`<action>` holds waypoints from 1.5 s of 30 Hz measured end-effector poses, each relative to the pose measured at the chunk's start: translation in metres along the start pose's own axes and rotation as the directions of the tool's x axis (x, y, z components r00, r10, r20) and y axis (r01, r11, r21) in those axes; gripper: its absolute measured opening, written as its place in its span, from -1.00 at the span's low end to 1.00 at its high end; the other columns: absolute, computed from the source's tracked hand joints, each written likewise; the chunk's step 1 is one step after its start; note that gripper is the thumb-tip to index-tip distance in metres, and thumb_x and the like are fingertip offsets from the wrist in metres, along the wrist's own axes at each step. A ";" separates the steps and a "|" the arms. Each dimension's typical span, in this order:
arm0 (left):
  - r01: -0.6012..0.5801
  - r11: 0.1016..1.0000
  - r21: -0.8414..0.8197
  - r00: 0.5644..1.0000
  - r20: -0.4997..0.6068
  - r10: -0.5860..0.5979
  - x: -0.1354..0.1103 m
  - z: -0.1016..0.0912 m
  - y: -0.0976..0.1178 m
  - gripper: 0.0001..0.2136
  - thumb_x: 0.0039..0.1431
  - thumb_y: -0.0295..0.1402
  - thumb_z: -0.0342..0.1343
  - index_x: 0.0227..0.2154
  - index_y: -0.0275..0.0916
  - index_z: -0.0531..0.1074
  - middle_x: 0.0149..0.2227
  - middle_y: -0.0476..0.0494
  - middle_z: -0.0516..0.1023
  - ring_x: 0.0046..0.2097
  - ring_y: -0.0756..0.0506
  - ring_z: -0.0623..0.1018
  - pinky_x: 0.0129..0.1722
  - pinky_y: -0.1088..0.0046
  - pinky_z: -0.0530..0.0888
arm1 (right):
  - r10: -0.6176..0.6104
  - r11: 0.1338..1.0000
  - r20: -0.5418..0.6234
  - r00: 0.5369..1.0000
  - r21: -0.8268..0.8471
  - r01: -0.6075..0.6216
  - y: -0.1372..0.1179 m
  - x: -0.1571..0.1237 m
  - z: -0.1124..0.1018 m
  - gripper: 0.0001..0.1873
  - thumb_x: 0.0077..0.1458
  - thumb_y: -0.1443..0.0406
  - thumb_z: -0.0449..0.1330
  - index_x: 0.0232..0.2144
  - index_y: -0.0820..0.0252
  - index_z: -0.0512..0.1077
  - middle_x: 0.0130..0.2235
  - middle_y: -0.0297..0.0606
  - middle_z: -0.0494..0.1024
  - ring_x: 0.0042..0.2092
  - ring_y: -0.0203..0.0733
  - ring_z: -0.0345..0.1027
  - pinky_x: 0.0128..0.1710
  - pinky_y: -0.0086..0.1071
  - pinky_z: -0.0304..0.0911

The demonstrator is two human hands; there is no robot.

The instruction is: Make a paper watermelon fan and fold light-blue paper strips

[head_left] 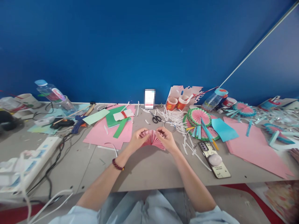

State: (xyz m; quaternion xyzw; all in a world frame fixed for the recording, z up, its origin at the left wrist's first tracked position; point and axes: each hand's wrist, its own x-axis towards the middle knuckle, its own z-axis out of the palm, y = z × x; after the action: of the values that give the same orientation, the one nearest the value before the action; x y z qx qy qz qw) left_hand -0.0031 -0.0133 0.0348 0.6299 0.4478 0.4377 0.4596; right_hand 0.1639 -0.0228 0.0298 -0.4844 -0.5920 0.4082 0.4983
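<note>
A pleated pink paper fan [153,140] is held above the near middle of the table, its folds spread into a half circle. My left hand [139,138] grips its left side, thumb and fingers closed on the folds. On the other side, my right hand [166,138] pinches the folds in the same way, and the two thumbs almost meet at the top. Black scissors [156,118] lie just beyond my hands. To the left rest pink paper sheets [105,137] with a green strip [120,128] on top.
Finished pink and green paper fans [199,119] lie at right, near white paper scraps [174,116] and red paper cups [172,103]. A phone [216,165] carries a white rounded object [215,159]. A power strip [35,161] and cables occupy the left. Another person's hand [294,153] shows at far right.
</note>
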 end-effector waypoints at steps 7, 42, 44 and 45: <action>0.004 1.000 0.009 1.000 0.008 -0.004 0.000 0.001 -0.001 -0.70 0.01 -0.08 0.12 -0.49 -0.26 0.40 -0.56 0.02 0.29 -0.50 0.05 0.26 -0.53 0.59 0.24 | 0.000 1.000 -0.003 1.000 -0.010 0.000 0.000 0.000 0.001 -0.75 -0.04 0.10 0.18 -0.44 0.16 0.40 -0.52 -0.38 0.33 -0.50 -0.35 0.10 -0.51 -0.46 0.10; -0.004 0.999 0.040 0.994 0.111 -0.001 0.002 -0.003 -0.004 -0.74 0.05 -0.15 0.12 -0.38 -0.28 0.42 -0.42 -0.03 0.46 -0.39 0.01 0.40 -0.41 0.56 0.34 | 0.074 0.995 0.188 0.979 -0.079 -0.060 0.000 0.000 -0.005 -0.74 0.01 0.11 0.15 -0.43 0.21 0.37 -0.49 -0.41 0.32 -0.44 -0.35 0.15 -0.42 -0.48 0.08; -0.005 0.999 0.046 0.995 0.105 0.000 0.003 -0.004 -0.005 -0.75 0.03 -0.17 0.13 -0.39 -0.29 0.42 -0.40 -0.05 0.47 -0.36 -0.01 0.43 -0.36 0.54 0.36 | 0.090 0.991 0.245 0.965 -0.120 -0.062 -0.003 0.000 -0.006 -0.74 -0.01 0.12 0.16 -0.44 0.21 0.38 -0.50 -0.42 0.31 -0.44 -0.35 0.15 -0.42 -0.48 0.07; -0.007 0.999 0.047 0.994 0.108 0.002 0.004 -0.004 -0.006 -0.76 0.03 -0.18 0.13 -0.39 -0.29 0.42 -0.40 -0.05 0.48 -0.35 -0.01 0.44 -0.33 0.53 0.36 | 0.097 0.990 0.263 0.960 -0.129 -0.065 -0.004 0.000 -0.007 -0.75 -0.01 0.12 0.17 -0.45 0.21 0.38 -0.50 -0.43 0.31 -0.44 -0.35 0.15 -0.42 -0.48 0.08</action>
State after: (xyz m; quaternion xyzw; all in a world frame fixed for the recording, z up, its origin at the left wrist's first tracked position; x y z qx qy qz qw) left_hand -0.0075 -0.0080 0.0303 0.6642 0.4311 0.3933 0.4673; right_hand 0.1700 -0.0236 0.0346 -0.4772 -0.6570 0.4542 0.3664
